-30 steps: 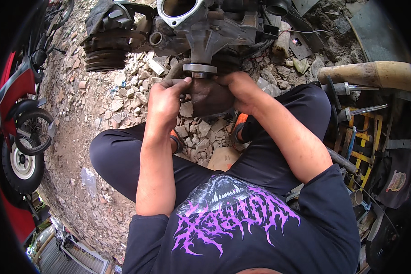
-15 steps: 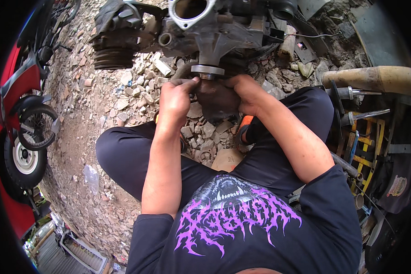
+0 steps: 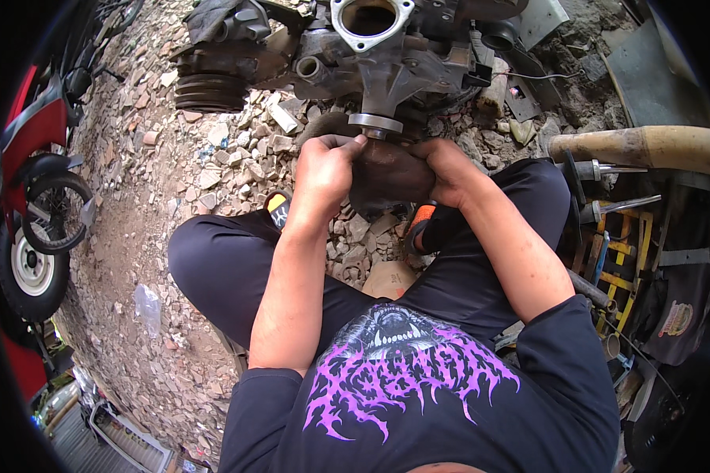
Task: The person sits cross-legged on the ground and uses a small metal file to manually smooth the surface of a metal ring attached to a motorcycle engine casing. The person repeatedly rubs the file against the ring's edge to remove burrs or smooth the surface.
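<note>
My left hand [image 3: 329, 173] is closed on the left side of a dark brown, rounded piece [image 3: 390, 177], its thumb just below a silver metal disc [image 3: 375, 121]. My right hand [image 3: 452, 173] grips the same piece from the right. The disc sits at the lower end of a neck on a dirty engine assembly [image 3: 390, 79], which has a triangular silver flange [image 3: 338, 20] around an opening on top. I cannot make out whether the brown piece is fixed to it. The undersides of both hands' fingers are hidden.
Broken rubble [image 3: 205, 158] lies around my crossed legs. A red motorbike [image 3: 20, 126] stands at the left. At the right are a bamboo pole [image 3: 639, 146], rods with plates [image 3: 623, 205], a yellow metal frame [image 3: 619, 268] and grey sheet [image 3: 647, 63].
The engine, disc, brown piece and both hands appear farther right in the view. My grip looks much the same. More of my left shoe shows beside my left forearm.
</note>
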Demonstrator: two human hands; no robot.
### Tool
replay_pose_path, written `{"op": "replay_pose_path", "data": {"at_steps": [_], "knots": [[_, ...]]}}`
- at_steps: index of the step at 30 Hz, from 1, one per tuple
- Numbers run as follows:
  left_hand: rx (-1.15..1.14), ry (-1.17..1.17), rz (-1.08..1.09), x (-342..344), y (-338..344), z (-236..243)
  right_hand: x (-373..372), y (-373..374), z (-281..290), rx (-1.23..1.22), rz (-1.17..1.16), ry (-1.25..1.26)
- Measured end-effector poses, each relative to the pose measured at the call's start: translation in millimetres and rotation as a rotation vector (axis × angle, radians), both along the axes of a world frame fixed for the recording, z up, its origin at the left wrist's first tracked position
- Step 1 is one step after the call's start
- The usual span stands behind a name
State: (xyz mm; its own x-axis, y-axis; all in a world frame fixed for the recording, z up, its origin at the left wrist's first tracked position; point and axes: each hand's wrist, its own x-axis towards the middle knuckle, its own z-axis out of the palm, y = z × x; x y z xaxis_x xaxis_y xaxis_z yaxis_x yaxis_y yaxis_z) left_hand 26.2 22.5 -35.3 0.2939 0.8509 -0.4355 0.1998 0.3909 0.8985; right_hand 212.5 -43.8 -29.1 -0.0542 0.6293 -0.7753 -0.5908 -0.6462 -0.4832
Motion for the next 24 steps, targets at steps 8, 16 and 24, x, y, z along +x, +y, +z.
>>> {"op": "replay_pose_path", "data": {"at_steps": [8,16,24], "knots": [[-0.072,-0.121,0.055,-5,-1,-5,-10,-1,0,0.006,-0.008,-0.043],[-0.113,-0.065,0.022,-18,7,11,-23,9,-3,0.055,0.000,-0.158],[-0.045,0.098,-0.116,-13,-15,10,0,-21,5,0.033,0.078,-0.187]]}}
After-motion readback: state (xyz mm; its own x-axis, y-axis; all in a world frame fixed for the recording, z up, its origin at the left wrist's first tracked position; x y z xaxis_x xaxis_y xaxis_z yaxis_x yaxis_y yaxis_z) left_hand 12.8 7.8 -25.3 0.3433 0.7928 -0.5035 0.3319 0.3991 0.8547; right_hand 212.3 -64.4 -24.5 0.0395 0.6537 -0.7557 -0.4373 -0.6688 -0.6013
